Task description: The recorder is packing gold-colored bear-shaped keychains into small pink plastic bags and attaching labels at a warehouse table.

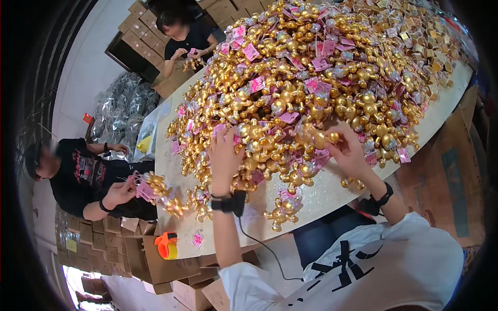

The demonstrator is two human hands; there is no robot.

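A large heap of shiny gold bear-shaped figurines [288, 98] with pink cards and clear wrapping covers the table. My right hand [346, 150] pinches a gold bear figurine [315, 136] at the front of the heap, thumb and fingers closed on its end. At the heap's front left, my left hand [224, 158] rests with its fingers stretched over the figurines, next to a pink card [219, 129]; its fingertips are partly lost among them. Between my forearms, a loose gold figurine [282, 213] lies near the table's front edge.
Orange-yellow tape dispenser [166, 245] at the pale table's [168, 220] left corner. One co-worker's hand [120, 193] holds a figurine bunch on the left; another person [188, 44] handles figurines behind. Cardboard boxes [98, 238] and silvery bags [124, 106] stand left. A cable [267, 249] hangs by my left wrist.
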